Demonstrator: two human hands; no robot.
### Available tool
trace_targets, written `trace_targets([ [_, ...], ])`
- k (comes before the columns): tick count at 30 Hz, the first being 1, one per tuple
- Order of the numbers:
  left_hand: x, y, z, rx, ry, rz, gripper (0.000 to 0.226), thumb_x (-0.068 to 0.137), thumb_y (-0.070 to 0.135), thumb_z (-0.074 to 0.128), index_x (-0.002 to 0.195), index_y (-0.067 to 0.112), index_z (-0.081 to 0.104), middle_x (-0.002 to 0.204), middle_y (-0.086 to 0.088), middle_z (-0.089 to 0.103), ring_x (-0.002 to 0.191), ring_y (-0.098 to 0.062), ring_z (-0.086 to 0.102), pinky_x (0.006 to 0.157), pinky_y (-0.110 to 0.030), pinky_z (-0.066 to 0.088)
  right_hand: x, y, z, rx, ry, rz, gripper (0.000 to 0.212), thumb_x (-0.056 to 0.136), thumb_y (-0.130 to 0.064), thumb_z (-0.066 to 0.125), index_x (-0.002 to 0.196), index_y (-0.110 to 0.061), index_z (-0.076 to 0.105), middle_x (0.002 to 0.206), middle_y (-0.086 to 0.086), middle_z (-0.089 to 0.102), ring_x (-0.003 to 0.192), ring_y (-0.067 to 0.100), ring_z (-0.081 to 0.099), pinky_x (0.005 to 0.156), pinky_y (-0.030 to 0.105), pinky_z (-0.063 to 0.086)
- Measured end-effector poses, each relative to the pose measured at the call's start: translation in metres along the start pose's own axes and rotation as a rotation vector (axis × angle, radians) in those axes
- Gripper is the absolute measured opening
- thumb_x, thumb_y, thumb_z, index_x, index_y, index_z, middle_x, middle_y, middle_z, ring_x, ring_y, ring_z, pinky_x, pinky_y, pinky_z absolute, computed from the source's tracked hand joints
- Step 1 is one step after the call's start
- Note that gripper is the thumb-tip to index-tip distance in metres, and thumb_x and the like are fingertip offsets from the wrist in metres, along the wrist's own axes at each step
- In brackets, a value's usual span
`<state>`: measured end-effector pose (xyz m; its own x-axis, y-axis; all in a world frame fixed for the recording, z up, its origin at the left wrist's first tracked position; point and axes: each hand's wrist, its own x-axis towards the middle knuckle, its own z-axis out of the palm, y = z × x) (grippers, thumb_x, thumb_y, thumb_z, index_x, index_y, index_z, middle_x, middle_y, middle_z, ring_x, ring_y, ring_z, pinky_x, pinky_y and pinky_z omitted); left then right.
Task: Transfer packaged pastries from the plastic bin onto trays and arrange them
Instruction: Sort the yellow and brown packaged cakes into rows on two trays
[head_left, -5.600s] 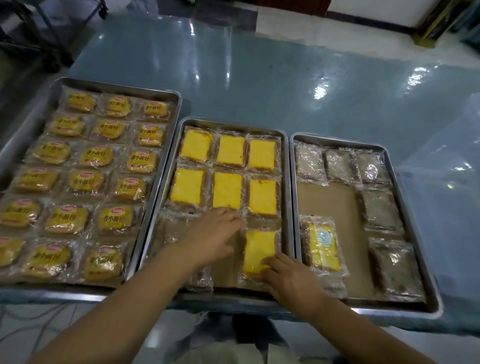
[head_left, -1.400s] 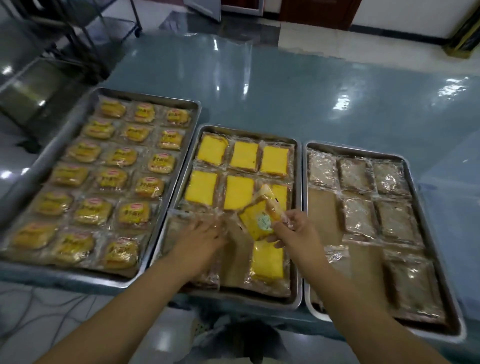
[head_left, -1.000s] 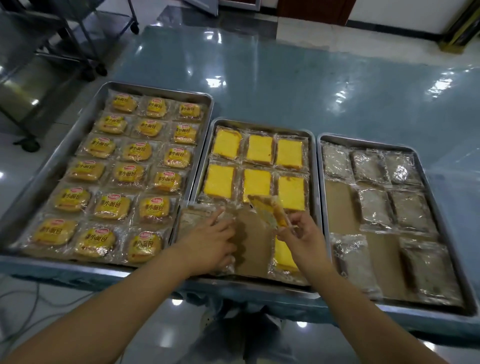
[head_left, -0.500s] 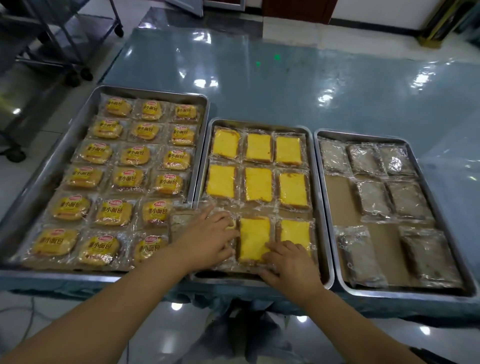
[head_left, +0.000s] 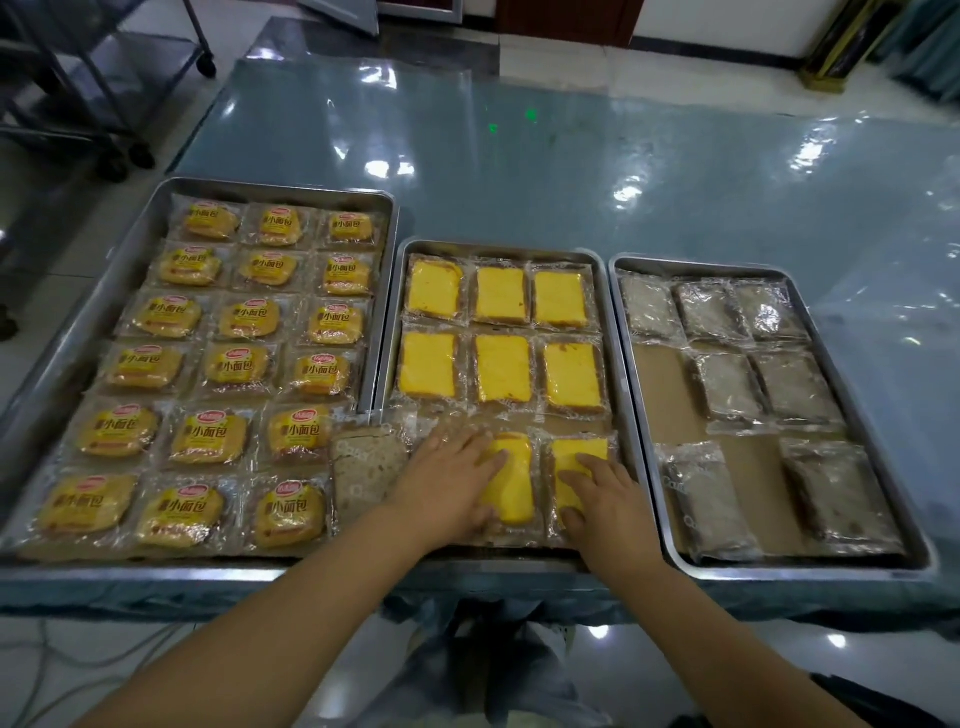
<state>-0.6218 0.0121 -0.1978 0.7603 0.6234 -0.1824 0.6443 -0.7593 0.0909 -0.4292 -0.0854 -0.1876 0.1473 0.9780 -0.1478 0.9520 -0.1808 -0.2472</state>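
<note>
Three metal trays stand side by side at the table's near edge. The middle tray holds wrapped yellow cake slices in rows of three. My left hand lies flat on the front-middle slice. My right hand lies flat on the front-right slice. Both hands have their fingers spread. A brown wrapped pastry lies at the middle tray's front left, overlapping the left tray's edge.
The left tray is packed with round yellow buns in printed wrappers. The right tray holds several brown wrapped pastries with bare paper between them. The glossy blue table stretches behind. A wheeled metal cart stands at the far left.
My right hand laid the yellow slice it held into the front row's middle place. My right hand then shifted onto the front-right slice, and my left hand moved onto the middle one.
</note>
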Motion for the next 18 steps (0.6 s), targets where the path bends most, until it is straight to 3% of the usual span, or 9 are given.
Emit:
trace_targets([
  [4, -0.014, -0.031, -0.022, -0.080, 0.195, -0.208, 0.060, 0.087, 0.038, 0.055, 0.141, 0.028, 0.031, 0.148, 0.001, 0.034, 0.138, -0.021, 0.024, 0.114, -0.044, 0.005, 0.006, -0.025, 0.000, 0.105, 0.070, -0.067, 0.033, 0.086, -0.014, 0.060, 0.119, -0.014, 0.063, 0.124, 0.005, 0.058, 0.114, 0.024, 0.048, 0.097, 0.035, 0.040],
  [7, -0.030, -0.061, -0.030, -0.123, 0.257, -0.456, 0.051, 0.088, 0.030, 0.053, 0.137, 0.024, 0.040, 0.140, -0.002, 0.044, 0.130, -0.023, 0.032, 0.106, -0.042, 0.027, 0.010, -0.053, 0.004, 0.295, -0.018, -0.116, 0.030, 0.090, -0.013, 0.057, 0.119, -0.017, 0.062, 0.113, 0.000, 0.060, 0.102, 0.016, 0.054, 0.093, 0.033, 0.045],
  [9, -0.040, -0.075, -0.031, -0.247, 0.225, -0.612, 0.052, 0.088, 0.030, 0.055, 0.138, 0.022, 0.040, 0.138, -0.006, 0.044, 0.126, -0.026, 0.033, 0.101, -0.042, 0.032, 0.015, -0.073, 0.009, 0.460, -0.127, -0.100, 0.031, 0.092, -0.014, 0.054, 0.123, -0.019, 0.059, 0.112, -0.003, 0.059, 0.092, 0.009, 0.057, 0.083, 0.021, 0.049],
  [11, -0.048, -0.084, -0.032, -0.377, 0.175, -0.722, 0.055, 0.087, 0.035, 0.057, 0.137, 0.020, 0.040, 0.137, -0.010, 0.044, 0.125, -0.030, 0.035, 0.100, -0.043, 0.034, 0.019, -0.090, 0.016, 0.605, -0.212, -0.070, 0.035, 0.092, -0.013, 0.055, 0.127, -0.019, 0.056, 0.111, -0.006, 0.058, 0.093, 0.005, 0.055, 0.075, 0.004, 0.041],
  [14, -0.054, -0.089, -0.031, -0.439, 0.142, -0.764, 0.043, 0.086, 0.041, 0.058, 0.124, 0.021, 0.052, 0.122, -0.008, 0.056, 0.111, -0.028, 0.049, 0.092, -0.043, 0.043, 0.023, -0.105, 0.024, 0.696, -0.257, -0.025, 0.036, 0.091, -0.013, 0.058, 0.126, -0.018, 0.057, 0.105, -0.009, 0.056, 0.095, 0.005, 0.055, 0.068, -0.005, 0.036],
  [16, -0.055, -0.088, -0.033, -0.497, 0.161, -0.770, 0.026, 0.084, 0.039, 0.061, 0.101, 0.020, 0.058, 0.099, -0.003, 0.062, 0.089, -0.021, 0.055, 0.077, -0.038, 0.048, 0.026, -0.106, 0.025, 0.721, -0.259, 0.001, 0.034, 0.090, -0.011, 0.059, 0.123, -0.017, 0.059, 0.103, -0.009, 0.056, 0.092, 0.003, 0.053, 0.067, -0.005, 0.036],
  [18, -0.054, -0.087, -0.037, -0.604, 0.208, -0.759, 0.020, 0.082, 0.033, 0.066, 0.091, 0.019, 0.056, 0.083, 0.005, 0.058, 0.075, -0.014, 0.053, 0.064, -0.031, 0.044, 0.027, -0.106, 0.024, 0.770, -0.266, 0.043, 0.032, 0.089, -0.010, 0.060, 0.120, -0.018, 0.061, 0.100, -0.007, 0.058, 0.088, 0.003, 0.055, 0.066, -0.002, 0.039],
])
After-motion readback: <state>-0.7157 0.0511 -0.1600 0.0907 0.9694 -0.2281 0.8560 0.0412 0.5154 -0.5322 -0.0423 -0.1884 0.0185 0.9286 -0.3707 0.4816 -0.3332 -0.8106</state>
